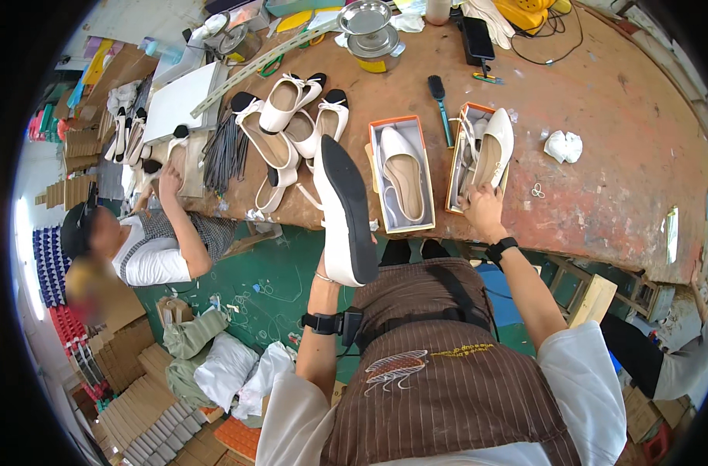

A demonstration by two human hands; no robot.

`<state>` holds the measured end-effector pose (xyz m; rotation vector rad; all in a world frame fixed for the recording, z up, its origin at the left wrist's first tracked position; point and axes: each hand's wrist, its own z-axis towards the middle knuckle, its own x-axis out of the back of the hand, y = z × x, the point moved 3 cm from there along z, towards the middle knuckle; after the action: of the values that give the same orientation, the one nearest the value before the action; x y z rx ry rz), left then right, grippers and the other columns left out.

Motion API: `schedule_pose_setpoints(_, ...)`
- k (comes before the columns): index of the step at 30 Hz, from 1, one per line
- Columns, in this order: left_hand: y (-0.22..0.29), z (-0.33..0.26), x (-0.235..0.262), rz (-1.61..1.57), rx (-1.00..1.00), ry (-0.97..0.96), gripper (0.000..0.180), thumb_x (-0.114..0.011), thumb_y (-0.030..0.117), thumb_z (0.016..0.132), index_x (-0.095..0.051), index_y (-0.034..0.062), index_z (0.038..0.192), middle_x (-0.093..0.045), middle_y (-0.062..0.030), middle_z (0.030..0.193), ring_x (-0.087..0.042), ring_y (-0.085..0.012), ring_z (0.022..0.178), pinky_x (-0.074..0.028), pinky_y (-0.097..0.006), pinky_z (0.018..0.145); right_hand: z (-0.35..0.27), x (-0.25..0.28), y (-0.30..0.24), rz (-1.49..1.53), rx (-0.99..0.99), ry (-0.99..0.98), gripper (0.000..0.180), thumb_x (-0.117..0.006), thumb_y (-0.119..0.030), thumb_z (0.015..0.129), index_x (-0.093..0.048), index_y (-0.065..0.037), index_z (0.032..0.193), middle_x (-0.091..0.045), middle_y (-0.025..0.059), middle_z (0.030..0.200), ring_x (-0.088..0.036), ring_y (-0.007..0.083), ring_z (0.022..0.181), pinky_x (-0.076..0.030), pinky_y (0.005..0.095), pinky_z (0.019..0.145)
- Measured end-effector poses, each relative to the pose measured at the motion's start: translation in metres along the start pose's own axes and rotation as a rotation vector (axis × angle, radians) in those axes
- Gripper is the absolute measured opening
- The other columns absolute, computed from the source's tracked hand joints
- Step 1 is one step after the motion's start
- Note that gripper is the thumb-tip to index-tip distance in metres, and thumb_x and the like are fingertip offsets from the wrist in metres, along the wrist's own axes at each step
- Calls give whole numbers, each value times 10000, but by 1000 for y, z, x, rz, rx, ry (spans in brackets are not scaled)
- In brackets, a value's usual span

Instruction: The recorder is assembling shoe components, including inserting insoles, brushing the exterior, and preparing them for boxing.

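My left hand (323, 266) grips a white flat shoe (340, 210), raised at the table's near edge with its black sole facing right. The shoe covers most of that hand. My right hand (483, 206) is closed around the heel end of another white pointed flat shoe (494, 151). This second shoe rests on its side in an open orange-rimmed shoebox (452, 175), with a strap showing beside it. To its left, an open shoebox (430, 179) holds a white slingback flat (401, 175), toe pointing away.
White shoes with black toes (280, 128) are piled left of the boxes. A brush (438, 101), crumpled paper (563, 147), phone (478, 39) and metal tins (369, 39) lie on the table (602, 101). At left, a co-worker (163, 241) handles shoes. White sacks (226, 369) sit on the floor.
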<state>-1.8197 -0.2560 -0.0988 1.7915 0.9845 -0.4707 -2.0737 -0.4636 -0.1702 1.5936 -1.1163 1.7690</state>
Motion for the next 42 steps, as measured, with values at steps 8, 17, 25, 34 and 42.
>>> schedule_pose_setpoints(8,16,-10,83,1208,-198,559,375,-454,33,861,-486,-66,1221,-666,-180,1070,-652,-323,948,-487,-355,872,13,-11,-7,-265,-149,-272,479,-623,-270,778,-577,39,1141,-671,174,927,-562,313,1054,-293,535,1035)
schedule_pose_setpoints(17,-20,32,154,1435,-216,760,405,-506,77,835,-525,148,1233,-661,-235,938,-626,-427,903,-477,-498,795,16,-4,13,-188,-240,-70,205,-546,-158,814,-627,-21,943,-676,169,797,-603,295,1003,-290,516,1038)
schedule_pose_setpoints(25,2,83,10,1823,-847,650,288,-581,76,796,-565,19,1078,-582,-184,994,-532,-389,941,-423,-464,860,7,-30,34,-352,-258,-137,263,-407,-126,903,-626,-3,983,-695,157,883,-569,278,1095,-290,516,1054)
schedule_pose_setpoints(34,-89,120,-25,2153,-133,-171,196,-612,271,826,-684,99,887,-671,-105,893,-604,-292,881,-447,-440,798,14,-19,27,-311,-217,-52,292,-411,-139,896,-630,22,1004,-698,159,863,-540,290,1151,-259,533,1062)
schedule_pose_setpoints(42,-77,114,-25,1508,-529,41,111,-519,93,879,-545,-10,912,-585,-195,934,-557,-407,869,-439,-459,769,11,-15,37,-93,-307,-39,236,-530,-154,841,-642,26,944,-684,150,808,-562,293,1051,-344,505,984)
